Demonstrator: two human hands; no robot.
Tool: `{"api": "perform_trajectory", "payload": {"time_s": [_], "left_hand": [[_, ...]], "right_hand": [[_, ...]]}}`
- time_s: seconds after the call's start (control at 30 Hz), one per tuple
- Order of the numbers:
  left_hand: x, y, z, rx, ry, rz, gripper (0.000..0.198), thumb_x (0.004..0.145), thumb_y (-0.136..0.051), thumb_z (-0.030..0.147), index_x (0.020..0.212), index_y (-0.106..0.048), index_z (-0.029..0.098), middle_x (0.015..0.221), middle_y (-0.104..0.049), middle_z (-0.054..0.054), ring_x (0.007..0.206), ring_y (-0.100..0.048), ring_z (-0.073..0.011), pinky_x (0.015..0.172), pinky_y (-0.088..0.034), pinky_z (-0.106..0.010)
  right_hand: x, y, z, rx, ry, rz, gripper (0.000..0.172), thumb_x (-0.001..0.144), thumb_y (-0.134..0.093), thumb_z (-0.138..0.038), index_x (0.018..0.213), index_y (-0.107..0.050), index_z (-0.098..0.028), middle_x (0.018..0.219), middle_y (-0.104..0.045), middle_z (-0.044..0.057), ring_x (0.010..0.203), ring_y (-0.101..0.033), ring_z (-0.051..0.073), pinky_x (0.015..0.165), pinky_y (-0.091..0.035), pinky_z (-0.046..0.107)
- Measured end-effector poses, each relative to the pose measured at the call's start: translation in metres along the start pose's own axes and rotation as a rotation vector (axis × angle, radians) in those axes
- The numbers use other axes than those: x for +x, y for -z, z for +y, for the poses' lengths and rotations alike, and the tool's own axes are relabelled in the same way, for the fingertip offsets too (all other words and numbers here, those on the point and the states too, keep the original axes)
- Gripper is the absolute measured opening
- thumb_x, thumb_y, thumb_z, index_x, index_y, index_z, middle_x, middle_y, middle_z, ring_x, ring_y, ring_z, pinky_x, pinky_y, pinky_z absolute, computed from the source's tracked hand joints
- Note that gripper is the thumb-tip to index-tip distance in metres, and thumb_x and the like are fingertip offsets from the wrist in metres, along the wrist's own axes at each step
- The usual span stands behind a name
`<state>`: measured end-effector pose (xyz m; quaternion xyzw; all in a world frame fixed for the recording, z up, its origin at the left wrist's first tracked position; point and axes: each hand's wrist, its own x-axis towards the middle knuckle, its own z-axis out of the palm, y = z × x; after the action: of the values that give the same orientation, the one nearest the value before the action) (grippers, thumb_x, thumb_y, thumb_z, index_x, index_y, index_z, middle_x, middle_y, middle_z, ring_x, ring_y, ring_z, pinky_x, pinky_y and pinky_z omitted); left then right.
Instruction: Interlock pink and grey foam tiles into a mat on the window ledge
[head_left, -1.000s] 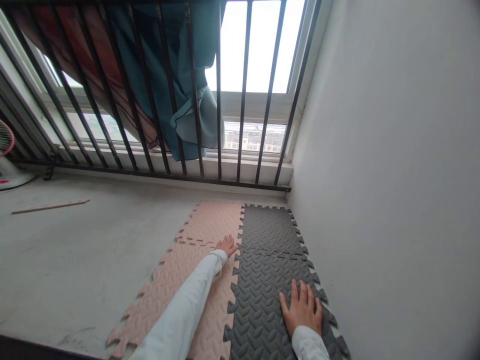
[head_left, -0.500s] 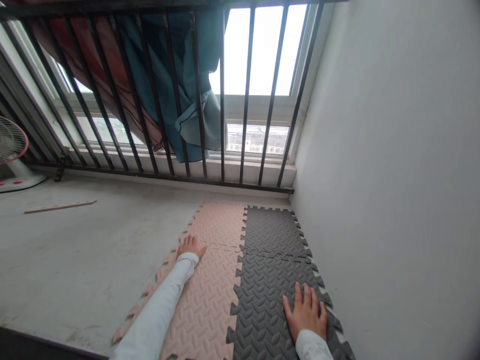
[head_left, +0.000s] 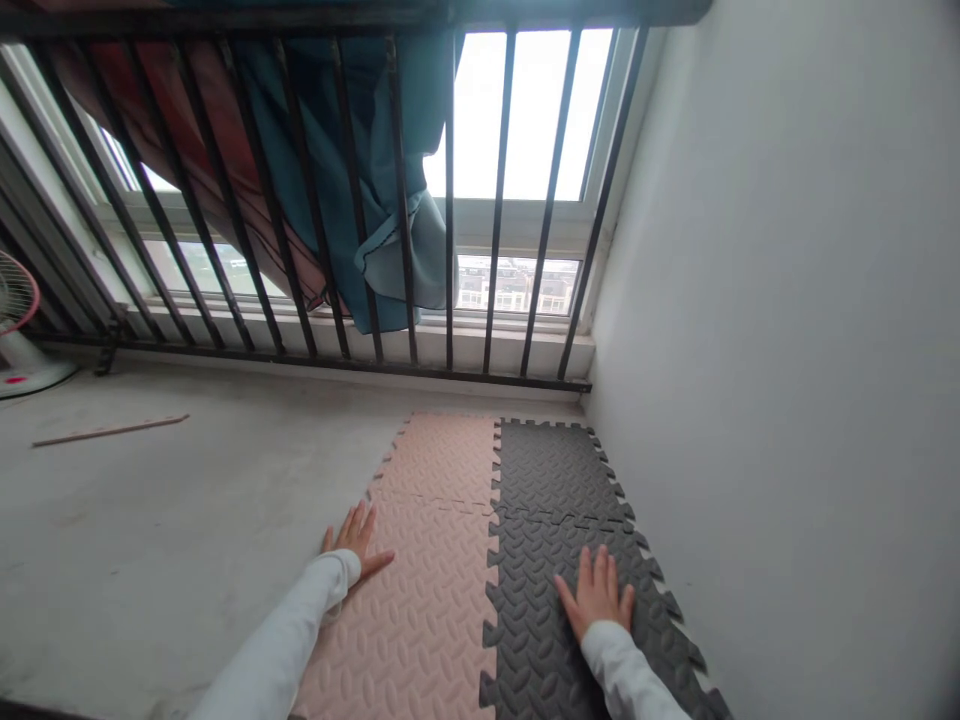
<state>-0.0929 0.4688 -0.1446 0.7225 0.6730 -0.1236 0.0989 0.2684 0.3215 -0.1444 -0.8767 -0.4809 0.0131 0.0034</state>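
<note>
Pink foam floor mat tiles [head_left: 427,590] lie on the floor, joined along a jagged edge to dark grey foam floor mat tiles [head_left: 551,580] on their right. Each colour has a cross seam toward the far end. My left hand [head_left: 355,542] rests with spread fingers at the outer left edge of the pink tiles, just on the near side of that seam. On the near grey tile, my right hand [head_left: 598,592] lies flat with its fingers apart. Neither hand grips anything. White sleeves cover both forearms.
A black metal railing [head_left: 420,368] crosses the far side before a window, with teal and red curtains [head_left: 330,200] behind it. The white wall [head_left: 795,380] borders the right side. A thin strip [head_left: 112,431] lies on the floor, near a fan [head_left: 26,350] at far left.
My left hand has moved left and nearer to me, onto the pink tiles' outer edge. My right hand has shifted slightly forward and left on the grey tile. The view has tilted slightly.
</note>
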Motion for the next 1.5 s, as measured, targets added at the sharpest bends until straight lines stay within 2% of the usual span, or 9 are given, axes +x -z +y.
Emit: {"api": "perform_trajectory", "payload": {"time_s": [0.2, 0.4, 0.53, 0.67, 0.9, 1.07, 1.17, 1.37, 1.5], "left_hand": [[0.0, 0.002, -0.001, -0.045, -0.002, -0.018, 0.087, 0.062, -0.034, 0.064, 0.133, -0.007, 0.021, 0.142, 0.002, -0.005, 0.129, 0.002, -0.0212, 0.101, -0.007, -0.051], [-0.004, 0.003, -0.004, -0.07, -0.025, -0.033, 0.09, 0.06, -0.036, 0.067, 0.132, -0.006, 0.022, 0.142, 0.003, -0.004, 0.129, 0.002, -0.0221, 0.1, -0.006, -0.052], [-0.006, 0.003, -0.004, -0.042, -0.017, -0.041, 0.09, 0.06, -0.035, 0.068, 0.132, -0.005, 0.024, 0.141, 0.004, -0.003, 0.129, 0.004, -0.0218, 0.101, -0.006, -0.051], [-0.009, 0.006, -0.004, -0.022, -0.007, -0.043, 0.089, 0.061, -0.034, 0.067, 0.132, -0.004, 0.023, 0.141, 0.004, -0.003, 0.129, 0.004, -0.0216, 0.101, -0.006, -0.051], [-0.003, -0.006, -0.011, -0.034, -0.025, -0.002, 0.09, 0.06, -0.035, 0.069, 0.132, -0.003, 0.025, 0.141, 0.004, -0.003, 0.129, 0.003, -0.0229, 0.101, -0.007, -0.05], [-0.001, -0.011, -0.015, -0.014, -0.03, 0.0, 0.089, 0.06, -0.033, 0.071, 0.131, -0.002, 0.028, 0.141, 0.005, -0.002, 0.129, 0.004, -0.0244, 0.099, -0.004, -0.055], [-0.003, -0.008, -0.013, -0.005, -0.022, 0.001, 0.089, 0.06, -0.034, 0.071, 0.131, -0.001, 0.028, 0.141, 0.005, -0.002, 0.129, 0.003, -0.0249, 0.099, -0.002, -0.056], [-0.006, -0.005, -0.012, -0.012, -0.018, -0.014, 0.088, 0.061, -0.035, 0.069, 0.131, -0.002, 0.027, 0.141, 0.005, -0.003, 0.129, 0.003, -0.0251, 0.099, -0.002, -0.055], [-0.007, -0.001, -0.01, -0.018, -0.016, -0.019, 0.089, 0.061, -0.034, 0.069, 0.132, -0.003, 0.026, 0.142, 0.004, -0.003, 0.129, 0.003, -0.024, 0.099, -0.003, -0.054]], "right_hand": [[0.084, 0.055, -0.117, 0.088, 0.29, -0.026, 0.067, 0.079, -0.026, -0.046, 0.132, -0.013, -0.007, 0.141, -0.005, 0.01, 0.129, -0.005, 0.02, 0.102, -0.01, 0.038], [0.164, 0.031, -0.181, 0.122, 0.31, 0.007, 0.07, 0.08, -0.016, -0.05, 0.132, -0.01, -0.004, 0.141, -0.004, 0.011, 0.129, -0.002, 0.021, 0.102, -0.004, 0.038], [0.179, 0.008, -0.19, 0.091, 0.312, -0.051, 0.079, 0.076, -0.022, -0.056, 0.131, -0.014, 0.0, 0.14, -0.011, 0.015, 0.128, -0.006, 0.024, 0.102, 0.002, 0.039], [0.19, 0.023, -0.19, 0.113, 0.324, -0.108, 0.081, 0.076, -0.02, -0.059, 0.131, -0.014, 0.0, 0.14, -0.011, 0.015, 0.128, -0.007, 0.024, 0.103, -0.002, 0.038], [0.219, 0.036, -0.192, 0.145, 0.361, 0.287, 0.073, 0.08, -0.01, -0.052, 0.132, 0.0, -0.002, 0.141, 0.006, 0.014, 0.128, 0.006, 0.023, 0.101, 0.0, 0.038], [0.232, 0.01, -0.188, 0.063, 0.407, -0.019, 0.077, 0.078, -0.011, -0.057, 0.132, -0.01, -0.002, 0.14, -0.008, 0.015, 0.128, -0.004, 0.022, 0.102, -0.002, 0.038], [0.234, 0.017, -0.191, 0.107, 0.385, -0.059, 0.077, 0.077, -0.014, -0.058, 0.131, -0.015, -0.002, 0.139, -0.014, 0.015, 0.127, -0.009, 0.023, 0.102, -0.004, 0.039], [0.212, 0.033, -0.191, 0.183, 0.307, 0.326, 0.073, 0.081, -0.007, -0.053, 0.132, -0.002, -0.001, 0.141, 0.002, 0.015, 0.128, 0.005, 0.023, 0.102, 0.003, 0.038], [0.201, 0.02, -0.184, 0.113, 0.434, -0.029, 0.076, 0.078, -0.014, -0.057, 0.132, -0.01, -0.005, 0.141, -0.006, 0.01, 0.128, -0.001, 0.021, 0.103, 0.002, 0.04]]}}
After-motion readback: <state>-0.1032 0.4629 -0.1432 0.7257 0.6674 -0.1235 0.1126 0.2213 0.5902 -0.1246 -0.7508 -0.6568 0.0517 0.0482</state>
